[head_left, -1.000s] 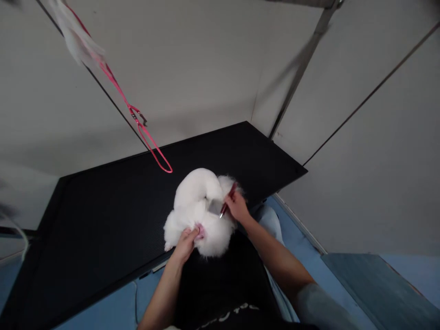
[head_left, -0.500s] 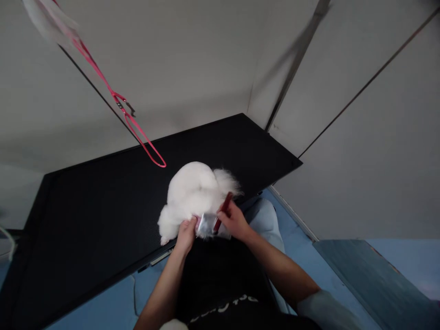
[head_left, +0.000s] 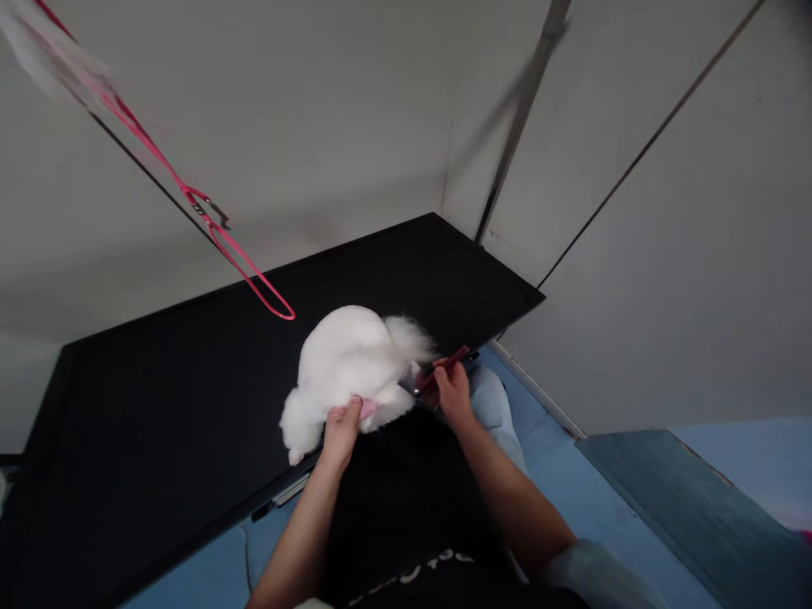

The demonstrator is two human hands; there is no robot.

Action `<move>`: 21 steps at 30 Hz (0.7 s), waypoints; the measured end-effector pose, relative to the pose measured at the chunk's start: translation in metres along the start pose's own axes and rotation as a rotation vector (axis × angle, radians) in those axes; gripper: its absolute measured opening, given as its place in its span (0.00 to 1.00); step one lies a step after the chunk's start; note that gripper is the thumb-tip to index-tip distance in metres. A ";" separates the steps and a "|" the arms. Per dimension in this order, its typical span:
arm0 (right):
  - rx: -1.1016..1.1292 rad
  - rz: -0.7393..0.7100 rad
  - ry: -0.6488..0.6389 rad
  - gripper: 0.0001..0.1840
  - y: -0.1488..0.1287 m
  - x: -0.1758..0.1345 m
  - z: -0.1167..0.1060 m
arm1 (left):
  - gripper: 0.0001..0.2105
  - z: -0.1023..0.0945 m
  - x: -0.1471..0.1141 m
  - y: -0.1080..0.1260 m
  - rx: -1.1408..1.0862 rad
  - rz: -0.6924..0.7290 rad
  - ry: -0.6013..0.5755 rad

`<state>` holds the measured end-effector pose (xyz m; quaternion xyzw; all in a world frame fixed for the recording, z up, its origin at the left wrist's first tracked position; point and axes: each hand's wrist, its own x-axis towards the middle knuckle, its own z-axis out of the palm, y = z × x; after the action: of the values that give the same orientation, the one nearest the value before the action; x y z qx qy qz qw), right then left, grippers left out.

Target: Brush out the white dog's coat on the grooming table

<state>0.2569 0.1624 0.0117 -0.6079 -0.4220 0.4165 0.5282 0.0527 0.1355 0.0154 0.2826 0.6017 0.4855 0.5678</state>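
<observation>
your left hand (head_left: 341,429), at the near side of the white animal (head_left: 346,355), has its grip closed, thumb against a pink patch (head_left: 369,409); your right hand (head_left: 454,397), right of the animal, has its fingers around a red-handled tool (head_left: 452,360). if the animal jerks, it could slip your thumb or get scratched by the tool. it sits near the black desk's (head_left: 178,423) edge, so squirming could drop it. blue floor (head_left: 551,423) shows to its right; beyond it, a pink leash (head_left: 192,196) and grey wall (head_left: 330,127).

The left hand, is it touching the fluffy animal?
Touching: the head view shows the left hand on the animal, meeting its pink patch without a gap.
</observation>
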 end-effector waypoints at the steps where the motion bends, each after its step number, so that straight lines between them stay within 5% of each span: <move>1: 0.019 -0.037 0.101 0.10 -0.004 0.003 -0.003 | 0.16 0.001 -0.001 0.002 -0.014 0.000 0.011; 3: 0.067 -0.107 0.080 0.10 -0.009 0.000 -0.005 | 0.16 0.002 -0.001 0.007 -0.029 -0.013 0.034; 6: 0.075 -0.092 -0.288 0.09 -0.008 -0.010 0.002 | 0.17 0.005 -0.001 0.013 -0.025 -0.053 0.035; 7: 0.061 -0.067 -0.322 0.08 -0.007 -0.010 0.005 | 0.17 0.005 -0.001 0.015 -0.019 -0.058 0.032; 11: 0.058 -0.036 0.032 0.09 -0.006 0.003 0.007 | 0.18 0.004 -0.001 0.015 0.007 -0.036 0.016; 16: 0.035 -0.062 -0.249 0.09 -0.007 0.008 0.005 | 0.20 0.001 0.001 0.012 0.035 -0.021 -0.018; 21: 0.031 -0.052 0.048 0.10 -0.013 0.024 0.007 | 0.19 0.000 -0.005 0.012 0.054 -0.023 -0.053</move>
<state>0.2561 0.1883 0.0222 -0.5984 -0.4182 0.3944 0.5581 0.0511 0.1357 0.0276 0.3035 0.6026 0.4550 0.5811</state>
